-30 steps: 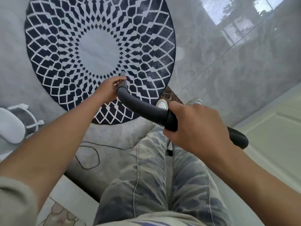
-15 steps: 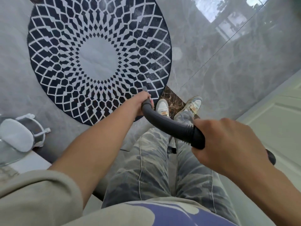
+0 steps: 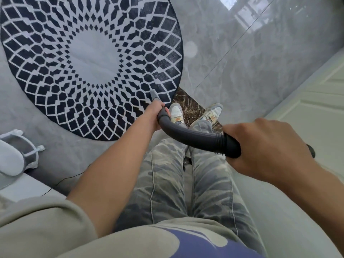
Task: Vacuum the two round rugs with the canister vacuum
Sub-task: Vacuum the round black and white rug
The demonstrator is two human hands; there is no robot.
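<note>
Glossy grey floor tiles (image 3: 260,62) run under us, with window light mirrored at the far right. At the left edge a white padded object in a wire frame (image 3: 11,157) sits on the floor, and a thin black cord (image 3: 70,178) trails across the tiles just right of it. Beyond these lies the round rug (image 3: 89,58), black with a white lattice and a plain pale centre, filling the far left of our view.

A grey nozzle (image 3: 154,94) touches the rug at its near right rim. Right behind the nozzle, our left hand (image 3: 155,113) has its fingers wrapped round the front end of the vacuum hose (image 3: 186,134), arm stretched out. The dark hose curves from there to the right, above our camouflage trousers (image 3: 167,183). Past the hose, two pale sneakers (image 3: 176,113) stand on a brown marbled strip (image 3: 188,103), just beside the rug's edge.

Our right hand (image 3: 266,146), nearer to us, grips the black ribbed cuff of the hose with all fingers curled round it; a short piece of the hose shows beyond the knuckles. A white panelled door (image 3: 316,112) lies along the right side.
</note>
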